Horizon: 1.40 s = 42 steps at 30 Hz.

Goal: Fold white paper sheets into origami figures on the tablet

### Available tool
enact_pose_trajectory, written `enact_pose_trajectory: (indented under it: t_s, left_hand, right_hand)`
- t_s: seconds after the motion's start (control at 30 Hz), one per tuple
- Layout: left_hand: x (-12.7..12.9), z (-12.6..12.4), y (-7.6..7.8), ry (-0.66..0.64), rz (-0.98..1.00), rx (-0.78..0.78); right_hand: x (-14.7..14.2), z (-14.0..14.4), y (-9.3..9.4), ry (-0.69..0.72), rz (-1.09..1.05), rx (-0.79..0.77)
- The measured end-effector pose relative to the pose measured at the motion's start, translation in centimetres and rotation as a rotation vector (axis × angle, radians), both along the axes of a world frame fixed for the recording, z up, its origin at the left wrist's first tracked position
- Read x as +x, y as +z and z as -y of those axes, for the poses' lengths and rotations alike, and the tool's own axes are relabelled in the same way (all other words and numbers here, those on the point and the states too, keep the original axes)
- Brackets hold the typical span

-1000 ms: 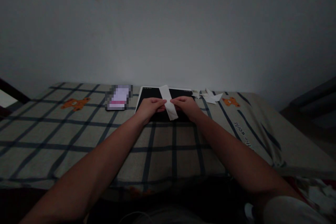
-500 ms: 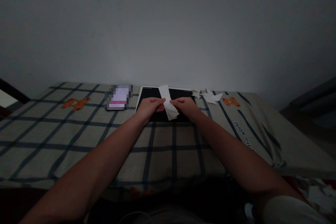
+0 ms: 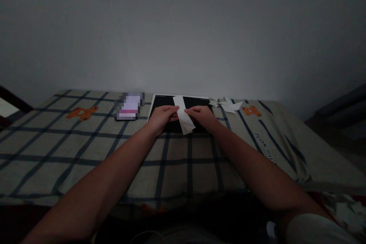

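A folded strip of white paper (image 3: pixel 185 121) is held between my two hands, slanting from upper left to lower right. My left hand (image 3: pixel 163 117) pinches its left edge with thumb and fingers. On the opposite edge, my right hand (image 3: pixel 201 116) grips it the same way, thumb on top. Beneath both hands lies a flat black pad or notebook (image 3: pixel 162 102) with a white border and small white marks along its far edge. The paper's lower end is split into overlapping layers.
A phone (image 3: pixel 129 106), its screen lit and pixelated, lies to the left. Right of the pad are folded white paper pieces (image 3: pixel 230 106). A checked cloth (image 3: pixel 177 156) with orange bear prints covers the table, which meets a grey wall (image 3: pixel 183 38). White scraps (image 3: pixel 347 211) show at lower right.
The paper strip has shifted slightly toward me between my fingers, its far end lower than before. Both hands have hardly moved.
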<state>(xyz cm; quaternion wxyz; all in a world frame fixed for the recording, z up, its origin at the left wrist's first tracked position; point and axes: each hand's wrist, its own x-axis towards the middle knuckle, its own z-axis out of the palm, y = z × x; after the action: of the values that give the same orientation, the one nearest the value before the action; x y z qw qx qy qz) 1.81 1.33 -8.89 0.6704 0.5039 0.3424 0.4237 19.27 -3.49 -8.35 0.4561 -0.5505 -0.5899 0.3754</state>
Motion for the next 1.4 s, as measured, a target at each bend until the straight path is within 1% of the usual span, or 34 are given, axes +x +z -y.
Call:
enact_pose_trajectory:
  t_s: [0.23,0.4,0.5,0.6,0.77,1.0,1.07,1.13,1.2,1.3,1.4]
  left_hand:
    - [0.04,0.35,0.31,-0.012,0.000,-0.010]
    - [-0.02,0.21,0.51,0.077,0.044,0.030]
    - [-0.02,0.08,0.44,0.066,0.082,-0.012]
    - [0.02,0.03,0.33,0.067,0.119,-0.037]
    - [0.09,0.00,0.41,0.155,0.179,0.016]
    - [-0.03,-0.29,0.61,0.181,0.225,-0.069]
    - [-0.08,-0.33,0.59,0.164,0.232,-0.071]
    - [-0.14,-0.27,0.58,0.118,0.207,-0.051]
    - [-0.16,-0.09,0.55,0.045,0.129,-0.034]
    - [-0.06,0.31,0.41,-0.065,-0.041,-0.031]
    - [0.06,0.65,0.28,-0.090,-0.134,-0.009]
  right_hand:
    - [0.01,0.13,0.19,0.007,0.015,0.012]
    - [-0.01,0.16,0.28,0.048,0.030,0.016]
    - [-0.08,0.17,0.33,0.051,0.006,0.016]
    - [-0.13,0.23,0.43,0.058,0.029,0.009]
    - [-0.05,0.18,0.38,0.067,0.039,0.002]
    - [-0.24,0.20,0.34,0.052,0.058,0.009]
    - [-0.24,0.28,0.43,0.041,0.086,0.030]
    - [-0.13,0.32,0.49,0.027,0.107,0.052]
    - [0.04,0.28,0.46,0.007,0.106,0.071]
    - [0.26,0.10,0.35,-0.039,0.076,0.100]
    - [0.27,-0.03,0.24,-0.056,0.031,0.110]
